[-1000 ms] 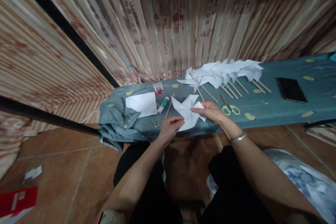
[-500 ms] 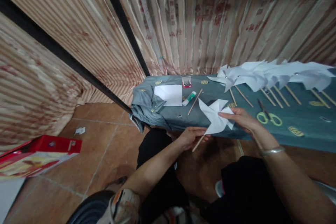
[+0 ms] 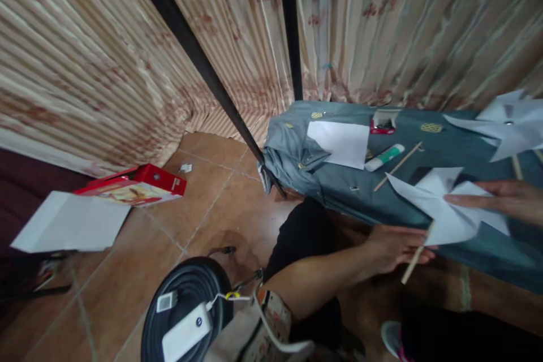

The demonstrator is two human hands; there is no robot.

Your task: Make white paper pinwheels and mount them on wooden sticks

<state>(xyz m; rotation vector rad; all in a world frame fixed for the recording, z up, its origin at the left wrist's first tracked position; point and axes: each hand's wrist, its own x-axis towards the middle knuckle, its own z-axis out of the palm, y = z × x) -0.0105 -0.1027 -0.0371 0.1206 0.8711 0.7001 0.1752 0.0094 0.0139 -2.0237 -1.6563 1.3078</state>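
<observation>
A white paper pinwheel (image 3: 449,218) on a thin wooden stick is between my hands, above the front edge of the cloth-covered table. My left hand (image 3: 394,249) is closed at the stick, whose lower end pokes out below the fingers. From the right, my right hand (image 3: 504,199) grips the pinwheel near its middle, a finger lying on the folded blades. Behind it a loose wooden stick (image 3: 397,167) lies beside a green and white glue stick (image 3: 384,158). Further left is a white paper sheet (image 3: 343,141), and a small open red box (image 3: 383,126) stands behind.
Other finished-looking pinwheels (image 3: 515,124) lie at the table's right end. Black poles (image 3: 199,62) slant down to the left corner of the table. On the floor lies a red carton (image 3: 155,184). A white power bank (image 3: 186,334) rests on a round black stool (image 3: 156,322).
The camera view has swung left, so the table and hands appear further right. The scissors have left the view; the stool and power bank have come in. Both hands still hold the pinwheel.
</observation>
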